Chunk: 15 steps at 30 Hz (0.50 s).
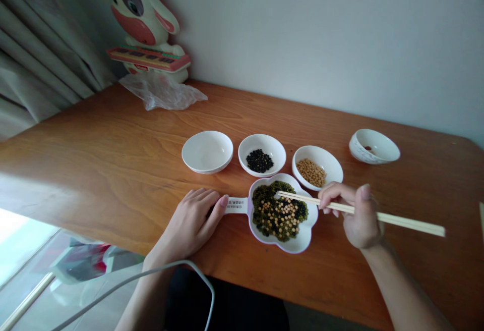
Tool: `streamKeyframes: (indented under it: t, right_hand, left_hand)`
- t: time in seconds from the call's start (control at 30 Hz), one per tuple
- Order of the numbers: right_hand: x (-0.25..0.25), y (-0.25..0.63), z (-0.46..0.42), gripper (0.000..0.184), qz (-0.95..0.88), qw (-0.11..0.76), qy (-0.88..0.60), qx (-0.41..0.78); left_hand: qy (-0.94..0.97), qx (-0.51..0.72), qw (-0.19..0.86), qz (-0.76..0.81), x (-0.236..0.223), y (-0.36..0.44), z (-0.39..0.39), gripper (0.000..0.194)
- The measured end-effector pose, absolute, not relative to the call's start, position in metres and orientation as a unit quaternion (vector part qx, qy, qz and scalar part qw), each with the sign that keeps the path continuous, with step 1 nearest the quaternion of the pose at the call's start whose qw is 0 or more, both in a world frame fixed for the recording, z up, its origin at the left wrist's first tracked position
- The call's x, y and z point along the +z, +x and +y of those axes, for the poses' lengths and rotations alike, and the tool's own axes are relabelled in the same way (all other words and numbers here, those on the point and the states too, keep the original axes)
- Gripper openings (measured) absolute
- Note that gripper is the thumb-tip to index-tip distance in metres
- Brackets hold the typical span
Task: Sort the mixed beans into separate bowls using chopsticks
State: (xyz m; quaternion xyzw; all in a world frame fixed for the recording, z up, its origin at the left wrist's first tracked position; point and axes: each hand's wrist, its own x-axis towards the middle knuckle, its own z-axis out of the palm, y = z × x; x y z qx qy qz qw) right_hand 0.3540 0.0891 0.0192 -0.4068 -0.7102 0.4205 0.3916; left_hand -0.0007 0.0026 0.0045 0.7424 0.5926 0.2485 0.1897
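- Right hand (355,215) pinches chopsticks (363,213), tips over the mixed beans (278,212) in the flower dish (298,245).
- Left hand (194,220) lies flat, fingers together, on the dish handle (236,205) at 9 o'clock.
- At 12 o'clock, black beans (259,160) and soybeans (312,172) partly sorted.
- At 11 o'clock, bowl (207,150) bare; most beans remain mixed.

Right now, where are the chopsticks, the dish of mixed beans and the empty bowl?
chopsticks (401,221): head view, on the shaft behind the right hand.
dish of mixed beans (298,245): head view, on its white near rim.
empty bowl (207,150): head view, on its bare inside.
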Motion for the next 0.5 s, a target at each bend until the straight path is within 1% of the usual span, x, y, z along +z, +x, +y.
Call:
streamKeyframes:
  t: [0.3,0.4,0.5]
  right_hand:
    - [0.032,0.344,0.087,0.085,-0.681,0.459,-0.398,0.407]
    - [0.032,0.345,0.089,0.087,-0.688,0.448,-0.394,0.412]
    - [0.03,0.348,0.091,0.088,-0.705,0.416,-0.392,0.421]
  left_hand:
    - [0.743,0.251,0.192,0.589,0.004,-0.002,0.002,0.036]
    - [0.742,0.25,0.192,0.591,0.004,-0.002,0.002,0.036]
    - [0.742,0.248,0.192,0.592,0.003,-0.002,0.002,0.036]
